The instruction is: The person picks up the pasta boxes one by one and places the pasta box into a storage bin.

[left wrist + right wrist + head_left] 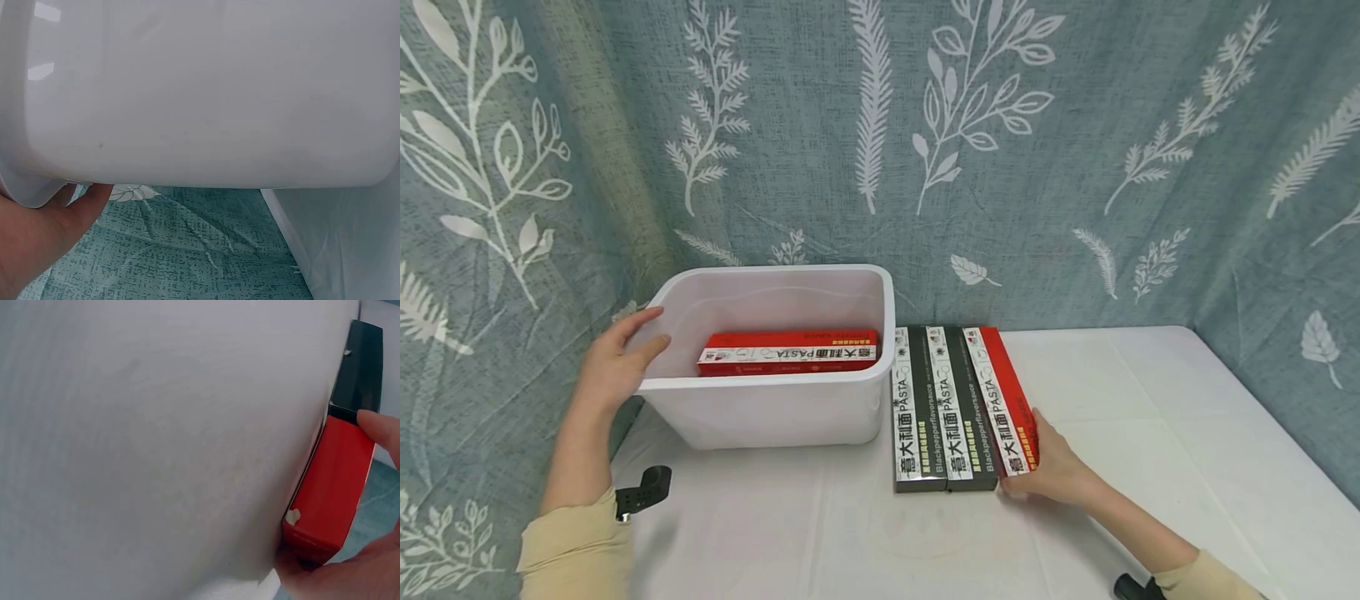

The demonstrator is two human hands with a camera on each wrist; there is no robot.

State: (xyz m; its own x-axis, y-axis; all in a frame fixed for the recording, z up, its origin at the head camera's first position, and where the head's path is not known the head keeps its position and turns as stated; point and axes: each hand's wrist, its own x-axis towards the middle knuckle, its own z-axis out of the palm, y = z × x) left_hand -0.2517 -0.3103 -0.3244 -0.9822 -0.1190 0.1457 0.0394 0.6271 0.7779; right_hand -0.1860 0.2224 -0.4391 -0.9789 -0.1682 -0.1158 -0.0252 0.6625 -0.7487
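At the left, my left hand grips the rim of a white plastic bin, thumb over its inner side. In the left wrist view the fingers curl beneath the lip of the bin. A red pasta box lies inside. My right hand holds the near end of another red pasta box between thumb and fingers. That box lies slightly slanted beside two black pasta boxes. In the right wrist view, thumb and fingers span the end of the red box, right next to a black box.
Right of the bin, the black pepper pasta box and a second black pasta box lie side by side. All stand on a white-covered table. A teal leaf-patterned curtain hangs behind and along both sides.
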